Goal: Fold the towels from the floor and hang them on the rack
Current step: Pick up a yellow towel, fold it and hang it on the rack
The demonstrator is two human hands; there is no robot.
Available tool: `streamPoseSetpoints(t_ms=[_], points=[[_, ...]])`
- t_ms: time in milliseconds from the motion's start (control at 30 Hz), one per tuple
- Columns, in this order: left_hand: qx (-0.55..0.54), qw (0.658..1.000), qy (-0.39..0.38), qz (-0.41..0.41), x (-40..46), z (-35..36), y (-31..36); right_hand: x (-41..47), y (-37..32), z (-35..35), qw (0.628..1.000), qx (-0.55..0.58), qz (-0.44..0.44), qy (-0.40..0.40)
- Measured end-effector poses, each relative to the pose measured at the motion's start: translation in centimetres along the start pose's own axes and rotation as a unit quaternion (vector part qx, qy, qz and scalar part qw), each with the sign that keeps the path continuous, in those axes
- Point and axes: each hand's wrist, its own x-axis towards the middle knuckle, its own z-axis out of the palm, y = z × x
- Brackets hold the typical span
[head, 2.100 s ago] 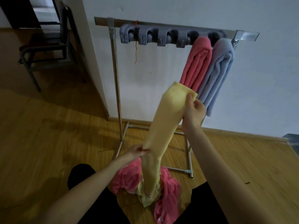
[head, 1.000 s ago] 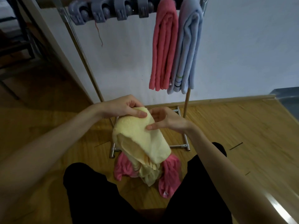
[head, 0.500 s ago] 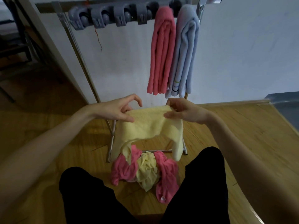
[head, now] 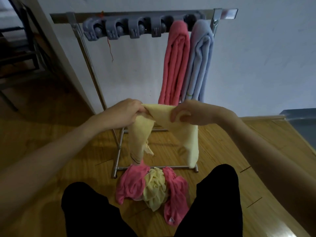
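A pale yellow towel (head: 189,142) stretches between my hands at waist height, its two ends drooping toward the floor. My left hand (head: 124,111) pinches its left part, my right hand (head: 193,113) grips its upper edge on the right. On the floor between my legs lies a heap with a pink towel (head: 131,183) and a crumpled yellow towel (head: 154,189). Behind stands the metal rack (head: 89,53) with a row of grey clips (head: 119,29). A folded pink towel (head: 174,65) and a folded light blue towel (head: 199,64) hang from its right end.
The rack stands against a white wall on a wooden floor (head: 42,146); its base bars (head: 153,167) lie just beyond the heap. A dark chair (head: 20,53) is at the far left. A grey ledge (head: 301,124) sits at the right. My dark trouser legs (head: 89,211) flank the heap.
The yellow towel, held long and upright, then bunched, now spans sideways between both hands with its ends hanging. My view has tilted up, showing the whole rack.
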Motion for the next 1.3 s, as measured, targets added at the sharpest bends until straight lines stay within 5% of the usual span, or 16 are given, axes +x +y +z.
streamPoseSetpoints(t_ms=[233,400,667,967,1300], points=[[0.047,0.954,0.288,-0.07,1.7,-1.3,1.7,2.2,-0.8,-1.6,0.952,-0.116,0.001,0.284],[0.108,0.908,0.395,-0.088,3.1,-3.0,2.6,3.3,-1.4,-2.4,0.901,-0.111,0.017,0.419],[0.131,0.886,0.438,-0.08,6.4,-5.3,3.1,4.2,-1.4,-4.0,0.803,-0.076,0.017,0.591],[0.174,0.877,0.445,-0.057,12.0,-11.7,3.3,6.0,-0.9,-11.4,0.732,-0.108,0.047,0.671],[0.2,0.892,0.405,-0.036,18.7,-13.7,1.9,10.0,1.9,-14.0,0.741,0.016,0.091,0.665]])
